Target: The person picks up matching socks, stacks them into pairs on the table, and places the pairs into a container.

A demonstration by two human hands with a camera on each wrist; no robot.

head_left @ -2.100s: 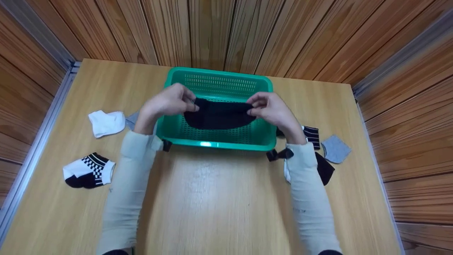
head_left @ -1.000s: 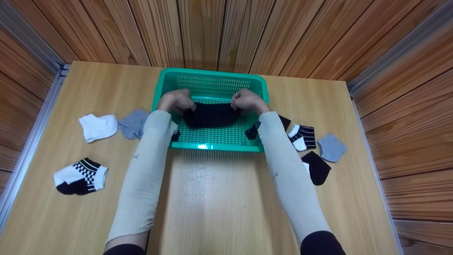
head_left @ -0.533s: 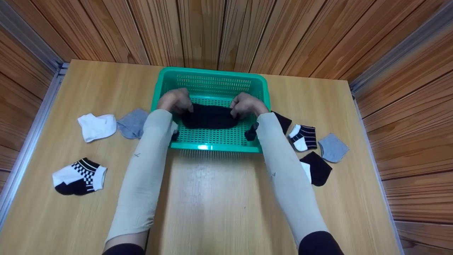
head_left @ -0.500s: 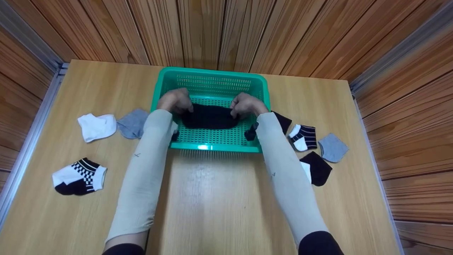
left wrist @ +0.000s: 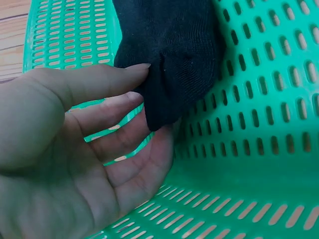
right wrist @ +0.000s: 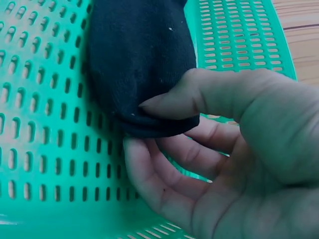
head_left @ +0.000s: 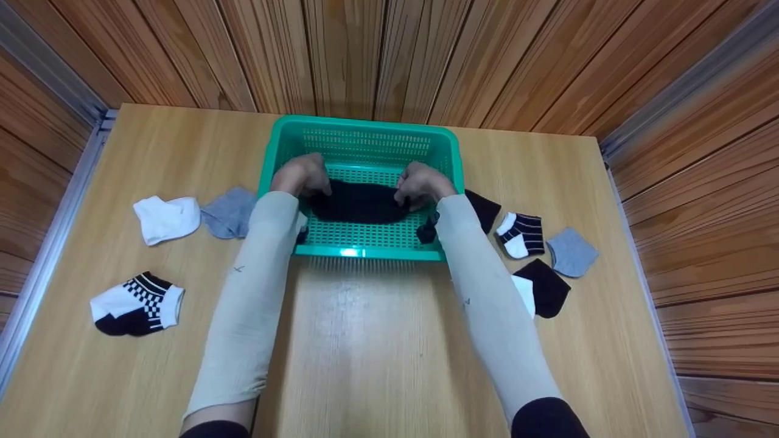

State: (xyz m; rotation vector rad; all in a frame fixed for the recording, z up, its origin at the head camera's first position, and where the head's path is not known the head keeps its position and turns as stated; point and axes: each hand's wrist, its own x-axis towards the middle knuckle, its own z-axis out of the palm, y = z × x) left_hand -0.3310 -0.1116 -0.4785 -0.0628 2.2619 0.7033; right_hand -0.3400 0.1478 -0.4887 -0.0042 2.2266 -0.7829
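A dark sock point(head_left: 362, 202) stretches sideways low inside the green plastic basket point(head_left: 371, 253) in the head view. My left hand point(head_left: 306, 174) pinches its left end. In the left wrist view the thumb presses the dark knit point(left wrist: 174, 50) from one side, with fingers behind it. My right hand point(head_left: 422, 182) pinches the other end. The right wrist view shows that thumb denting the rounded fabric point(right wrist: 134, 55), fingers curled beneath. The sock lies close over the slotted basket floor; whether it touches the floor I cannot tell.
Left of the basket lie a white sock point(head_left: 167, 220), a grey sock point(head_left: 229, 213) and a checkered sock point(head_left: 139, 304). On the right are a striped sock point(head_left: 522, 236), another grey sock point(head_left: 572, 252) and black socks point(head_left: 543, 289). Wood-panelled walls point(head_left: 377, 55) surround the table.
Both hands have lowered the sock from above the basket down into it, shifting slightly left in view. Over the last half second almost nothing moves.
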